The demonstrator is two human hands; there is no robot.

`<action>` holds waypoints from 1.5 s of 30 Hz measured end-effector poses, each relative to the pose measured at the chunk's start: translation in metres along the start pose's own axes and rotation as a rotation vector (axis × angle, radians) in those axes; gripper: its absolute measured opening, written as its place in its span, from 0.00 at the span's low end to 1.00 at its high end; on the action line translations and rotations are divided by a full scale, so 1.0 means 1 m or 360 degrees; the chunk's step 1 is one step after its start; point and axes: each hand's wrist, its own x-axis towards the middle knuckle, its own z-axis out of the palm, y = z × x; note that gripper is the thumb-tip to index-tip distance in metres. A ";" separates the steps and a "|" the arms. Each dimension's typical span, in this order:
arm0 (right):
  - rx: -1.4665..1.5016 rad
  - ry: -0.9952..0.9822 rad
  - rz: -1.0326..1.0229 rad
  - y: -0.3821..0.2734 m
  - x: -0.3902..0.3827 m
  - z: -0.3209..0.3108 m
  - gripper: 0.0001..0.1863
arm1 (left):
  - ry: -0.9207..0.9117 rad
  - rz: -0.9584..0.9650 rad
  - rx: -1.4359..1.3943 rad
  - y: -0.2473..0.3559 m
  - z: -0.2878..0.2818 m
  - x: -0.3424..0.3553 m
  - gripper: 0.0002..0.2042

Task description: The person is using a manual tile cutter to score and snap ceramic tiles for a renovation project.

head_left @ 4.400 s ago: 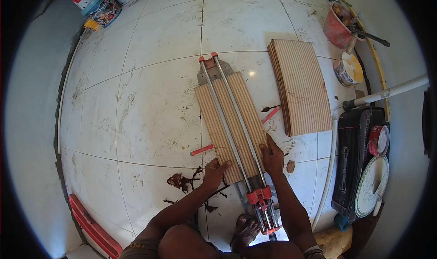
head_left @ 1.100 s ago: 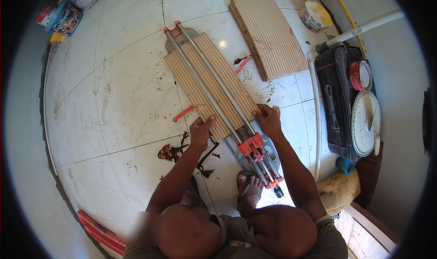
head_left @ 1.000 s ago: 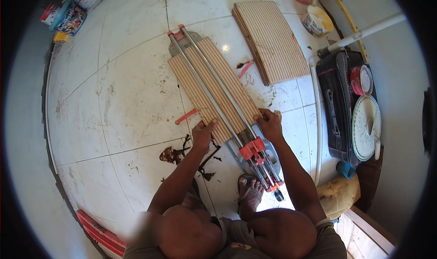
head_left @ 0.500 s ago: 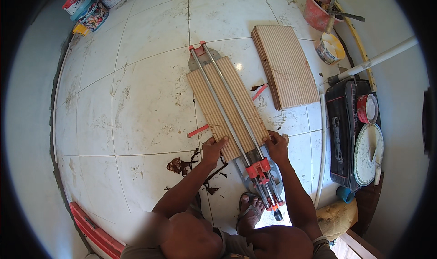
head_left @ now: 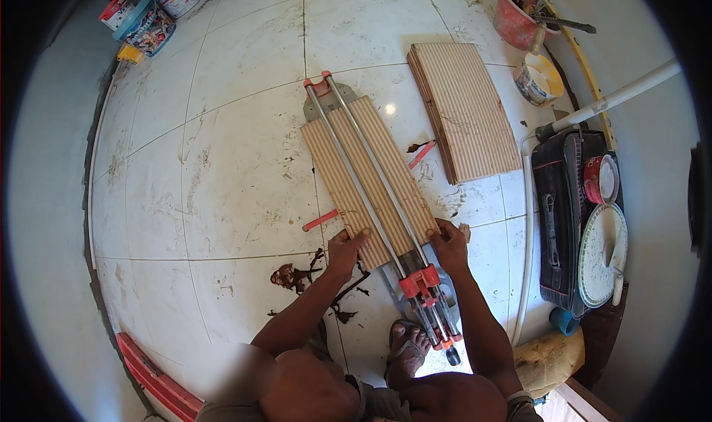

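Observation:
A ribbed beige tile [head_left: 332, 155] lies lengthwise on a manual tile cutter, beneath its two steel rails [head_left: 368, 151]. My left hand [head_left: 346, 250] grips the tile's near left corner, thumb on top. At the near right corner, my right hand [head_left: 449, 242] pinches the tile's edge. The cutter's red carriage [head_left: 420, 282] sits at the near end of the rails, past the tile, with its black-tipped handle [head_left: 452, 356] close to my foot. Red support arms [head_left: 321, 220] stick out on both sides of the cutter.
A stack of similar tiles [head_left: 467, 110] rests to the right. Beyond it stand a red bucket [head_left: 515, 18] of tools and a small paint tub [head_left: 538, 81]. A black case [head_left: 556, 222] and white pipe [head_left: 524, 274] line the right wall. Brown debris [head_left: 289, 276] lies left of my hand.
The tile and both hands stay in nearly the same place on the cutter. The whole view has shifted slightly.

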 end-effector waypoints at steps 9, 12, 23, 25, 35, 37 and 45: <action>-0.0015 -0.0011 0.0017 -0.005 -0.001 -0.002 0.20 | -0.0052 0.0073 0.0117 -0.003 -0.004 0.002 0.14; -0.0028 -0.0019 0.0002 -0.004 0.001 -0.003 0.21 | -0.0067 0.0083 0.0161 -0.004 -0.005 0.003 0.14; -0.0002 -0.0082 0.0018 -0.001 0.005 -0.004 0.20 | -0.0021 0.0045 0.0110 0.000 -0.001 -0.002 0.13; -0.0018 -0.0079 0.0048 -0.003 0.005 -0.004 0.20 | -0.0031 0.0052 0.0045 0.000 0.000 -0.002 0.12; -0.0282 0.0190 -0.0093 -0.011 -0.015 -0.019 0.23 | 0.0027 0.0134 0.0021 -0.004 0.003 0.000 0.12; -0.0211 0.0279 -0.0042 -0.007 -0.042 -0.039 0.24 | 0.0012 0.0147 0.0078 -0.005 0.002 0.002 0.11; -0.0602 0.0002 0.0516 0.030 -0.244 -0.111 0.23 | 0.0034 0.0173 -0.0045 -0.002 0.006 0.001 0.11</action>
